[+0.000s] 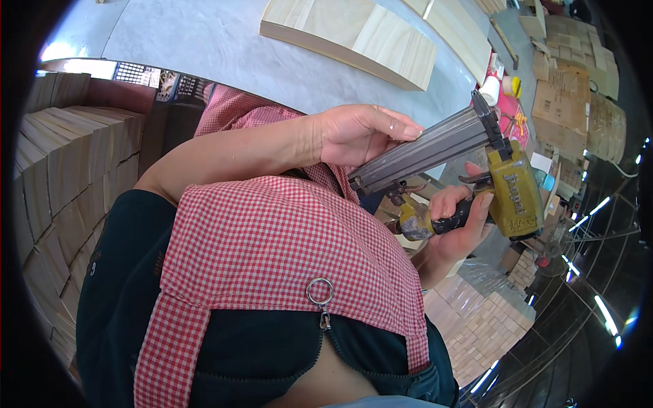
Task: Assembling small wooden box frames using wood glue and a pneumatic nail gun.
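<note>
A yellow pneumatic nail gun (515, 194) with a long grey magazine (428, 151) is held up in front of my chest. My right hand (457, 228) wraps round its dark grip, fingers closed below the trigger. My left hand (364, 134) is closed on the magazine, thumb lying along its upper edge; the other fingertips are hidden behind it. Beyond the gun, a pale wooden panel (354, 41) lies on the grey table (204, 41).
Another wooden panel (452, 34) lies farther along the table, with tape rolls (511, 86) near its end. Stacked wood pieces (75, 163) stand at the left. Cardboard boxes (561, 105) and more wood stacks (476, 319) are at the right. A red-checked apron (292, 245) covers my front.
</note>
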Tool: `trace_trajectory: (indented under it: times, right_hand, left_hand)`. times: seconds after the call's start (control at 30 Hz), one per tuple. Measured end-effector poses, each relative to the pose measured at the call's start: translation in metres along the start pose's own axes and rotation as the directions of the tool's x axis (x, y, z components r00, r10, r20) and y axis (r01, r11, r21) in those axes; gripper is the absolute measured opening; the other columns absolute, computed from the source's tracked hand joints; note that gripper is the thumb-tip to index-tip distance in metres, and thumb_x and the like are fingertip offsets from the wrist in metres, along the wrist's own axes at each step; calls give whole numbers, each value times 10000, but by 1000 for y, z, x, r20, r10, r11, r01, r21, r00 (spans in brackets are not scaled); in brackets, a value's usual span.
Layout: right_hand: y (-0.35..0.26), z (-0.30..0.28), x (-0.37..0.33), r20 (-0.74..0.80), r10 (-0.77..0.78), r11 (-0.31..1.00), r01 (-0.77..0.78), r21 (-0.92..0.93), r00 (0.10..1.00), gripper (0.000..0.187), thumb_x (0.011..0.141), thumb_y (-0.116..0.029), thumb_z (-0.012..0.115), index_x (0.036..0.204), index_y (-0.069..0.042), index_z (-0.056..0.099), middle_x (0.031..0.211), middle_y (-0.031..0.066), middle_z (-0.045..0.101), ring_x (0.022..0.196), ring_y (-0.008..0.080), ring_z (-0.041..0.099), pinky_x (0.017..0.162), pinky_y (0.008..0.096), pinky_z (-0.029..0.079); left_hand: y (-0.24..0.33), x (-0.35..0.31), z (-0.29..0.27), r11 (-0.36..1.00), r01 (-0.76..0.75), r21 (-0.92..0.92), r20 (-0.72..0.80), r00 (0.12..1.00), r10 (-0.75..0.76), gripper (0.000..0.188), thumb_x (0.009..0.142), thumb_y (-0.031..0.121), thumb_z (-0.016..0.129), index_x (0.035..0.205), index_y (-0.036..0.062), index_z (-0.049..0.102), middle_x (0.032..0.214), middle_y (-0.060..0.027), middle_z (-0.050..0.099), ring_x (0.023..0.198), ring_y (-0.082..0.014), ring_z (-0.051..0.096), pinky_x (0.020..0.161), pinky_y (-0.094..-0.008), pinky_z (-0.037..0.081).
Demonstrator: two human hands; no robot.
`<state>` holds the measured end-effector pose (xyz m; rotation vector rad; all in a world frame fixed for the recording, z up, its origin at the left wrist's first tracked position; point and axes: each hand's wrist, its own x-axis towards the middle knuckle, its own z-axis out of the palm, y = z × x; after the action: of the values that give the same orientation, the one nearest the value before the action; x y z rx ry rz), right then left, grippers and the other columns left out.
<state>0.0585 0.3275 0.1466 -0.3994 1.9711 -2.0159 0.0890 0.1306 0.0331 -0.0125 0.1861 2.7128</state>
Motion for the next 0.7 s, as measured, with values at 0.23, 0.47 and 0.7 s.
trace_trajectory:
  times: [0.23,0.47,0.7]
  right_hand:
    - [1,1,-2,-23,-36,999,36,35,999,441,1084,-323,466,1319,46,523,592,11,499,465,104,456,450,229,363]
    - [-12,-16,4,-242,-144,898,24,-439,960,247,1001,-147,624,1162,38,598,635,32,574,480,103,482,447,228,416]
    - [-17,-36,29,-160,34,766,-129,-630,986,163,946,-127,695,1011,20,663,632,27,591,459,84,474,430,220,423]
  left_hand:
    - [8,2,29,967,-11,253,-177,983,57,235,950,225,665,1077,34,718,1076,-116,679,964,-216,616,919,-308,461]
    - [107,-49,24,-585,-16,811,452,653,608,291,749,131,779,1028,65,728,1184,-128,663,1002,-260,620,870,-394,539]
    - [218,-102,-29,-771,173,613,205,908,366,464,793,283,799,1124,-18,676,1124,-178,621,1032,-357,599,932,-458,489]
